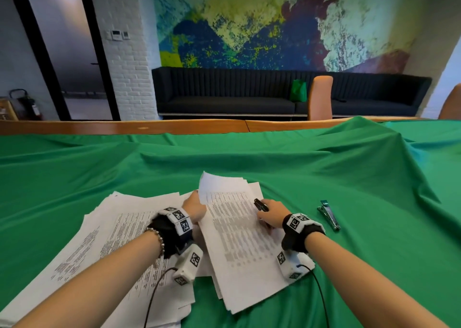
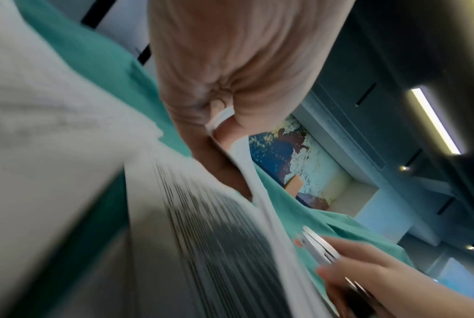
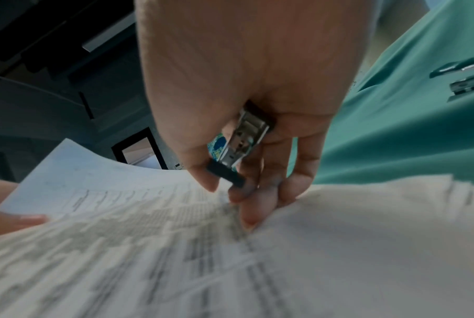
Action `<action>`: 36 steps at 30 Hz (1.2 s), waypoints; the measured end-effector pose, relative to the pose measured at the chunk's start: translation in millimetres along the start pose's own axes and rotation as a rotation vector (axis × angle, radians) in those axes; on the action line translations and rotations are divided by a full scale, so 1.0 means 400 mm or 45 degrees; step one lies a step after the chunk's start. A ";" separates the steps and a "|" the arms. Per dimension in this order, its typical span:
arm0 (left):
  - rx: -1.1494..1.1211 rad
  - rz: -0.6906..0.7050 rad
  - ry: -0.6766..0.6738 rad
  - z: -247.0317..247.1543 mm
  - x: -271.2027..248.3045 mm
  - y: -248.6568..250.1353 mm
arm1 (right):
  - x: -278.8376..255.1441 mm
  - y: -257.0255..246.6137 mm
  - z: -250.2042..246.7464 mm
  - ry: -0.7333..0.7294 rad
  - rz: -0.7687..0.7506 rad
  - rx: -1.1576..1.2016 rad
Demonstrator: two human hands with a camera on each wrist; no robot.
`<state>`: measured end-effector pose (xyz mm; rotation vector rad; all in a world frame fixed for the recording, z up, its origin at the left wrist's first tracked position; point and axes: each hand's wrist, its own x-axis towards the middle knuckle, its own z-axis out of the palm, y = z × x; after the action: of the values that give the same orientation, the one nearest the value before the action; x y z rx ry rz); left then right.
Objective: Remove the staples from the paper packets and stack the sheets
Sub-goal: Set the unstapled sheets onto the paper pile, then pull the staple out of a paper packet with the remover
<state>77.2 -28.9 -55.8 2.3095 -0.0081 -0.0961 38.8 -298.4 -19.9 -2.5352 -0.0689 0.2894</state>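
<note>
A paper packet (image 1: 239,230) of printed sheets lies on the green cloth in front of me. My left hand (image 1: 195,206) pinches the top sheet (image 1: 212,185) at its left edge and lifts its far corner; the left wrist view shows the sheet (image 2: 246,163) caught between thumb and fingers. My right hand (image 1: 270,214) grips a black staple remover (image 1: 260,205) and rests its fingertips (image 3: 250,213) on the packet's right side. The remover (image 3: 239,148) sits in the curled fingers, metal body showing. A wider pile of loose sheets (image 1: 99,242) lies to the left.
A teal and metal stapler (image 1: 328,214) lies on the cloth to the right of my right hand. The green cloth (image 1: 249,158) is rumpled, with a raised fold at the back right. Cables run from both wrist cameras toward me.
</note>
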 end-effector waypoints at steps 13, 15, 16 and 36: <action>0.451 -0.122 0.123 -0.374 -0.029 -0.072 | 0.006 -0.015 0.020 -0.006 -0.067 -0.072; 0.487 -0.130 0.148 -0.418 -0.051 -0.083 | 0.006 -0.025 0.034 -0.035 -0.080 -0.082; 0.514 -0.133 0.159 -0.441 -0.064 -0.093 | 0.010 -0.031 0.042 -0.040 -0.079 -0.091; 0.864 -0.416 0.259 -0.431 -0.180 -0.080 | 0.045 -0.051 0.068 -0.123 0.105 -0.114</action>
<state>17.0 122.4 41.4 2.9674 0.5138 -0.0232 50.4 -264.7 -34.1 -2.6161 -0.0152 0.4510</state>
